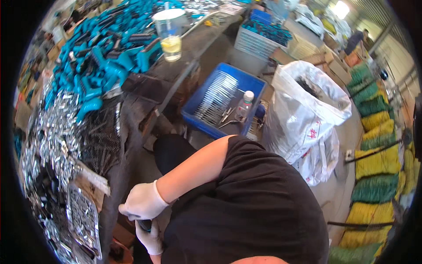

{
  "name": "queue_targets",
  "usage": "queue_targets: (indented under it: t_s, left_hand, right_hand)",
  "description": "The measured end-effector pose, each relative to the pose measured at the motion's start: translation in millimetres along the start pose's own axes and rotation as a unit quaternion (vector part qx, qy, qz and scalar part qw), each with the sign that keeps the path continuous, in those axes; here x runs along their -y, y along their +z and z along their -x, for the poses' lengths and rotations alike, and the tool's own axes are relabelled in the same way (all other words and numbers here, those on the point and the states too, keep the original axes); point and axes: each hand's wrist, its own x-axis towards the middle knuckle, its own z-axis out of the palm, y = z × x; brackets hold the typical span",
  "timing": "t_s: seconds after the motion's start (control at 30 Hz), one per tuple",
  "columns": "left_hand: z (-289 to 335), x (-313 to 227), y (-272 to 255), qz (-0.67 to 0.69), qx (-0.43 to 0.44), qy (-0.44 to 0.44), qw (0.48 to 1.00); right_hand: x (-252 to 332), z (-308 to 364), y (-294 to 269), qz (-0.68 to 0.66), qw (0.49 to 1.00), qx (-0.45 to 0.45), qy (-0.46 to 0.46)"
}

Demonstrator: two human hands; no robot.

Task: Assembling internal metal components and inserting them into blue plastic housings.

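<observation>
Low at the left of centre, beside the bench edge, both white-gloved hands meet in front of my black shirt. My left hand (150, 240) is closed around a small dark piece with a hint of teal (145, 225), mostly hidden by the gloves. Just above it, my right hand (143, 201) is closed with its fingers pressed together; whatever they grip is hidden. On the bench nearest the hands lie a metal tray of small silvery parts (83, 218), loose shiny metal pieces (57, 132) and dark springs (103, 145).
Teal plastic handles (105, 61) heap on the bench, near a clear cup of yellowish liquid (171, 46). A blue crate (193, 122) holds metal pieces, pliers and a bottle. White sacks (303, 114), a grey basket (252, 46) and yellow-green sacks (373, 185) stand right. Another person (355, 40) is far off.
</observation>
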Motion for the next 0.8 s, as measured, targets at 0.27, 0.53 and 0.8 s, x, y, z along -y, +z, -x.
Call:
queue_targets:
  t_s: [0.27, 0.53, 0.8]
  left_hand:
    - [-1, -12, -5, 0.132, 0.128, -0.057, 0.981]
    - [0, -17, -6, 0.012, 0.105, -0.090, 0.990]
    - [-16, -18, -2, -0.066, 0.153, -0.068, 0.984]
  right_hand:
    - [-10, 4, -85, -0.030, 0.996, 0.010, -0.086]
    - [-181, 28, -284, 0.510, 0.774, -0.271, 0.260]
    - [-244, 8, -297, 0.574, 0.748, -0.125, 0.309]
